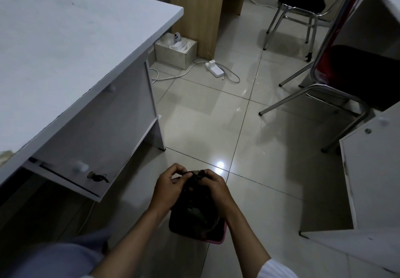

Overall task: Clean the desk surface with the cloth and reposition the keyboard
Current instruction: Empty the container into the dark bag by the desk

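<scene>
A dark cloth (194, 204) hangs bunched between both my hands, low in the view and over the tiled floor. My left hand (167, 188) grips its upper left part, and my right hand (213, 185) grips its upper right part. Below the cloth a pink-rimmed bin with a dark liner (214, 237) stands on the floor. The white desk (71, 46) fills the left of the view, and its top is bare where I can see it. No keyboard is in view.
A desk drawer (71, 176) with keys in its lock stands pulled out near my left arm. Two black-seated metal chairs (355, 78) stand at the right. A white cabinet (372, 169) is at the right edge. A power strip (214, 69) with cables lies on the floor.
</scene>
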The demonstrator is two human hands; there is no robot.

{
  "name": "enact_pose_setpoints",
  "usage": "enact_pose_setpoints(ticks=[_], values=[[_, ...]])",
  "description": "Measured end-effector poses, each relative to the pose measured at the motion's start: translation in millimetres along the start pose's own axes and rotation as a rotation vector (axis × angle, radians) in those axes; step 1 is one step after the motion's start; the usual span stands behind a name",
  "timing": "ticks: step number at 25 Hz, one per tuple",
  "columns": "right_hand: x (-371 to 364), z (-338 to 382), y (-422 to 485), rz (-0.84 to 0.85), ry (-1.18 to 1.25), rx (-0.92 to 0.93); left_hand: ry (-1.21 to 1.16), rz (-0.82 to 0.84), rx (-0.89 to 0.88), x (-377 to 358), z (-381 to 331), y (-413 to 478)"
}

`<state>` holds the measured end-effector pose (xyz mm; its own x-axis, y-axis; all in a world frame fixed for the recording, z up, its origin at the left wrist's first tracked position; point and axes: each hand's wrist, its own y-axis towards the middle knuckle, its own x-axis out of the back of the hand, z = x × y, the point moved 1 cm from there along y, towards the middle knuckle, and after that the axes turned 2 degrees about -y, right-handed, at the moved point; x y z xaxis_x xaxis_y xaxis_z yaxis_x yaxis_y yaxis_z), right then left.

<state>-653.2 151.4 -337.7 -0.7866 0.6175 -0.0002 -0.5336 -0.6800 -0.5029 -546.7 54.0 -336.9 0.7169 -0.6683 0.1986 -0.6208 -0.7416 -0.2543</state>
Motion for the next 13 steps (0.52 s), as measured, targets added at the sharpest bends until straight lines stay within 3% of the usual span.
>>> enact_pose_setpoints(ticks=[4,6,9,13], values=[[1,13,-3,-0.029,0.259,0.019,-0.057,-0.086,-0.021,6,-5,7],[-2,19,-1,-0.05,0.432,0.034,-0.277,-0.083,0.044,5,-9,12],[-6,27,2,-0.011,0.755,0.079,-0.788,-0.117,0.145,0,-25,15],[8,34,8,-0.173,1.06,0.137,-1.006,-0.252,0.115,10,-38,22]])
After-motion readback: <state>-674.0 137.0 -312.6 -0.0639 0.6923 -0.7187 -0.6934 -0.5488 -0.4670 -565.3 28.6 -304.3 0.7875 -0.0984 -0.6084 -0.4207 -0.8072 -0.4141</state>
